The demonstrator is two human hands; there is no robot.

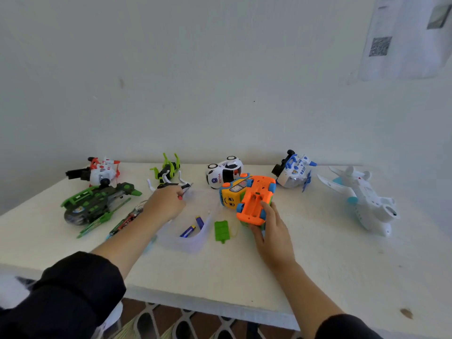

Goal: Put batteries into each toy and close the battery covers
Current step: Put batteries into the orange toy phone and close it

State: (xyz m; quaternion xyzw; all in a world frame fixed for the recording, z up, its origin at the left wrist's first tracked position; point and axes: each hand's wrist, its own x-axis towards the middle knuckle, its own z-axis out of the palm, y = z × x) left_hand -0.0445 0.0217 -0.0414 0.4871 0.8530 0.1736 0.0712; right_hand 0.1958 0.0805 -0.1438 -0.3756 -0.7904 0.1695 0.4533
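Observation:
An orange and yellow toy car [252, 199] lies tipped up on the white table [318, 253], its orange underside and open battery bay facing me. My right hand [271, 231] holds the car's near end, one finger on the underside. Its green battery cover [221, 230] lies loose on the table just left of the car. Two blue batteries [193, 227] lie in a clear plastic tray [188, 241]. My left hand [166, 204] reaches past the tray with fingers curled round a small red-tipped tool [180, 197], beside a black and white toy [171, 184].
Along the back stand a red and white helicopter [100, 171], a green insect toy [167, 168], a police car [223, 172], and a blue and white helicopter [293, 171]. A green helicopter [97, 204] lies left, a white plane [362, 199] right. The table's front edge is near me.

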